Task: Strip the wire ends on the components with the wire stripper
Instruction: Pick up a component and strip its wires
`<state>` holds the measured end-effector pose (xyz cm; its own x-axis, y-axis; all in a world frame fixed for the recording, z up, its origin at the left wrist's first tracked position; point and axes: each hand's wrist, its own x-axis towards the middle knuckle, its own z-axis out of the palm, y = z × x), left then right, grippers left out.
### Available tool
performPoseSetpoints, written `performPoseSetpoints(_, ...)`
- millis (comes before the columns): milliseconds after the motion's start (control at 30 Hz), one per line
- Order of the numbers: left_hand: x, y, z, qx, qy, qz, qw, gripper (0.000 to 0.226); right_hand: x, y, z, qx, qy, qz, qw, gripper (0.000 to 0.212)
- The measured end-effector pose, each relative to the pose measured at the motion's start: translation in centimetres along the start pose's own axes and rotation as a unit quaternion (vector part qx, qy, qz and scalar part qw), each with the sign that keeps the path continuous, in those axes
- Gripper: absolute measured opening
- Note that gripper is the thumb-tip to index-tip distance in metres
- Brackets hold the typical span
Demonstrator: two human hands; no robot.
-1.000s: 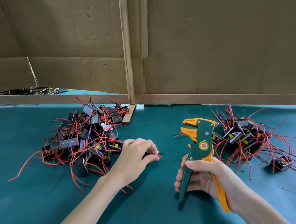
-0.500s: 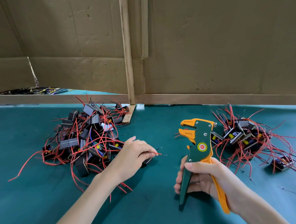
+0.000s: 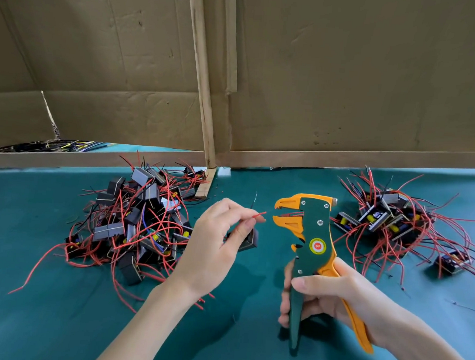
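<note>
Left hand (image 3: 212, 242) raised over the green table (image 3: 24, 319): thumb and forefinger pinch a red wire (image 3: 257, 214), its black component (image 3: 247, 241) beside the palm. Wire tip lies just short of the parted orange jaws of the wire stripper (image 3: 310, 241), held upright. Right hand (image 3: 332, 296): fingers curled round both handles. Left pile (image 3: 137, 223) and right pile (image 3: 391, 218) of wired components flank the hands

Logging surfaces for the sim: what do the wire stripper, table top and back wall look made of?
Wire stripper: likely moulded plastic, matte green and orange, with shiny metal screws. Table top: teal, matte, no glare; a mat or cloth, unclear which. Back wall: brown cardboard, matte, creased and dented.
</note>
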<state>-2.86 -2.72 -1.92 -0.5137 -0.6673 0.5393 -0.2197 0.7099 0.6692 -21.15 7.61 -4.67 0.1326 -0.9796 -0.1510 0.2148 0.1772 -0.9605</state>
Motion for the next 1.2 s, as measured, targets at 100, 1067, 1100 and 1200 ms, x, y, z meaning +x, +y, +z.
performPoseSetpoints(100,0.1,0.1,-0.2,0.014,-0.016,0.009,1.0,0.019,-0.1,0.0,0.0,-0.001,-0.009,0.001,1.0,0.027)
performPoseSetpoints(1067,6.0,2.5,-2.4,0.088,-0.31,-0.027,0.946,0.02,-0.2,-0.3,-0.4,0.02,-0.02,-0.018,0.999,0.022)
performPoseSetpoints(1100,5.9,2.5,-2.4,0.088,-0.312,-0.026,0.946,0.02,-0.3,-0.3,-0.4,0.022,-0.021,-0.012,0.999,0.023)
performPoseSetpoints(1200,5.7,2.4,-2.3,0.086,-0.314,-0.023,0.945,0.021,-0.2,-0.3,-0.4,0.012,-0.018,-0.017,1.0,0.026)
